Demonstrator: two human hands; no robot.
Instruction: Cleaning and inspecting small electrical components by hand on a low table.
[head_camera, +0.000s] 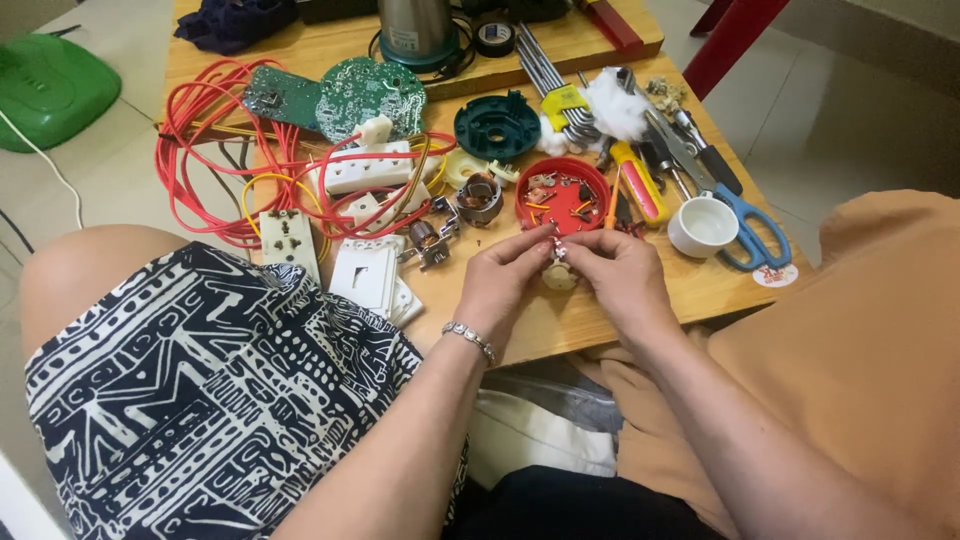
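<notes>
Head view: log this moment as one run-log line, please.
left hand: pinching small cream part | right hand: pinching same part | nearby: red lid of bits, white sockets, red wire | surface: wooden table

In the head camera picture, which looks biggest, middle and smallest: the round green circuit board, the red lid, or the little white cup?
Largest to smallest, as they look:
1. Green circuit board, though it lies farther from the camera
2. Red lid, only slightly smaller, so the top two are close
3. White cup, clearly smallest

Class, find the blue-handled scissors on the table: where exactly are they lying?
In the head view, the blue-handled scissors lie near the wooden table's right edge, just right of the small white cup.
</notes>
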